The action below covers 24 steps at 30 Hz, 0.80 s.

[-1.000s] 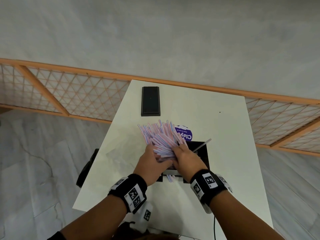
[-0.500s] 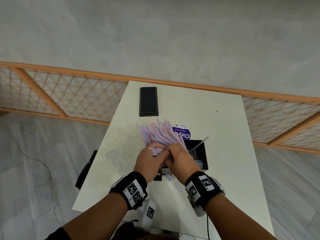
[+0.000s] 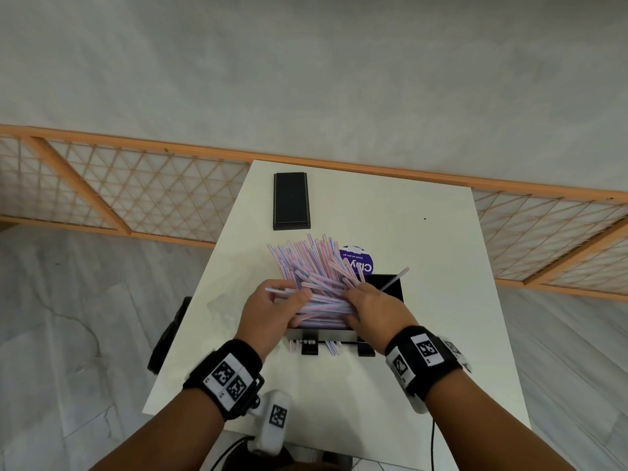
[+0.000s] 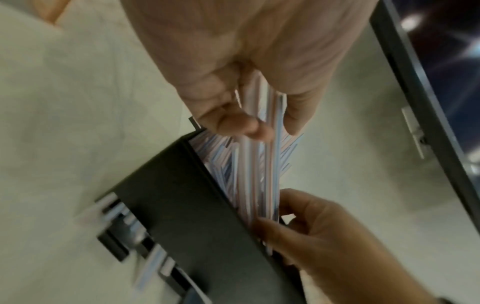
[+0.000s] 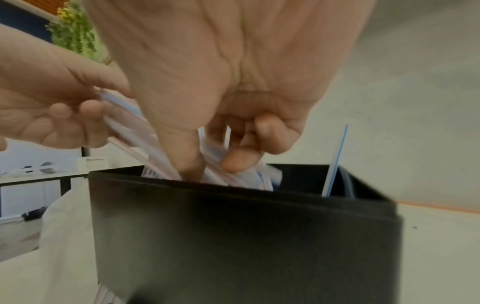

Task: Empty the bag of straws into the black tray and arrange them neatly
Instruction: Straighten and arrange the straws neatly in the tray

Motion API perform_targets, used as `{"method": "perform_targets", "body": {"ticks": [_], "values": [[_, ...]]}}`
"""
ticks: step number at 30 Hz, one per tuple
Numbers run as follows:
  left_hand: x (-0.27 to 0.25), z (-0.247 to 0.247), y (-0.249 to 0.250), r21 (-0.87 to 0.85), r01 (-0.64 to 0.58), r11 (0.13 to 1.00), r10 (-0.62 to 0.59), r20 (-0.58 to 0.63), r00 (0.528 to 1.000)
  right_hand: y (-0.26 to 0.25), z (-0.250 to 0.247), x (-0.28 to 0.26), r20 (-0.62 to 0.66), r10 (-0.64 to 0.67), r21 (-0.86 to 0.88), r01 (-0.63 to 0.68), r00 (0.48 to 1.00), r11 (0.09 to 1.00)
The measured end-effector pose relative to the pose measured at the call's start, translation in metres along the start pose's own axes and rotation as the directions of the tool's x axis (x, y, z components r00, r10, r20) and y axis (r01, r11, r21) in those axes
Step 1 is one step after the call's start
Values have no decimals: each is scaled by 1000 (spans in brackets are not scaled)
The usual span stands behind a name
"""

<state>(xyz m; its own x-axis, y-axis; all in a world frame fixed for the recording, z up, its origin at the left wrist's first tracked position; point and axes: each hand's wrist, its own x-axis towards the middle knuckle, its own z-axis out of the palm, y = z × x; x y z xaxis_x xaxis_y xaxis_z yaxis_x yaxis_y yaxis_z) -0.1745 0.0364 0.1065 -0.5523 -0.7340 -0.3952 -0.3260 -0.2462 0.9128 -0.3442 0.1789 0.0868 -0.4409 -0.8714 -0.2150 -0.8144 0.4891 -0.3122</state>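
Since a second ago both hands have spread apart | left hand (image 3: pixel 272 311) and right hand (image 3: pixel 373 307) each curl round straws (image 3: pixel 312 266) fanned over black tray (image 3: pixel 390 283) | light, slippery, bendable: grip mid-bundle.

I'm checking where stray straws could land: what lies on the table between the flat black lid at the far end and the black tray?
In the head view, the fanned straws and a purple round sticker lie between the lid and the tray.
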Motion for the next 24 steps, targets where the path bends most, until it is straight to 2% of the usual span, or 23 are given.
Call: {"method": "perform_targets", "body": {"ticks": [3, 7, 9, 11, 12, 13, 15, 17, 19, 20, 21, 23, 24], "values": [[-2, -10, -14, 270, -88, 959, 111, -68, 992, 6, 1, 0, -23, -22, -17, 21, 999, 1000], [1, -16, -25, 361, -98, 927, 134, -76, 988, 11, 11, 0, -60, -113, -53, 110, 992, 993], [1, -15, -28, 399, -133, 907, 173, -66, 983, 12, 16, 0, -2, -118, 20, 118, 993, 993], [-1, -14, -32, 482, -232, 845, 276, -22, 961, 12, 20, 1, 60, -95, 85, 90, 994, 992], [-2, -13, -32, 556, -324, 765, 368, 35, 929, 13, 21, 1, 90, -78, 99, 69, 993, 993], [-3, -11, -32, 627, -436, 646, 469, 124, 874, 15, 23, 3, 114, -65, 93, 55, 991, 994], [-6, -5, -32, 683, -633, 365, 607, 341, 718, 17, 28, 6, 131, -49, 41, 44, 990, 998], [-6, 4, -33, 660, -729, 179, 616, 503, 606, 17, 33, 10, 130, -42, -33, 46, 991, 998], [-3, 11, -43, 644, -763, 61, 566, 607, 558, 14, 35, 13, 94, -50, -85, 58, 994, 995], [-1, 13, -46, 649, -760, 29, 529, 635, 563, 12, 35, 14, 66, -66, -86, 71, 996, 994], [1, 13, -49, 662, -749, 22, 486, 648, 587, 10, 37, 13, 36, -80, -78, 83, 996, 994], [7, 10, -47, 687, -725, 50, 430, 640, 637, 8, 38, 13, -23, -88, -59, 87, 996, 994], [10, 7, -44, 691, -720, 63, 419, 636, 648, 8, 39, 12, -38, -88, -55, 85, 995, 995]]}}
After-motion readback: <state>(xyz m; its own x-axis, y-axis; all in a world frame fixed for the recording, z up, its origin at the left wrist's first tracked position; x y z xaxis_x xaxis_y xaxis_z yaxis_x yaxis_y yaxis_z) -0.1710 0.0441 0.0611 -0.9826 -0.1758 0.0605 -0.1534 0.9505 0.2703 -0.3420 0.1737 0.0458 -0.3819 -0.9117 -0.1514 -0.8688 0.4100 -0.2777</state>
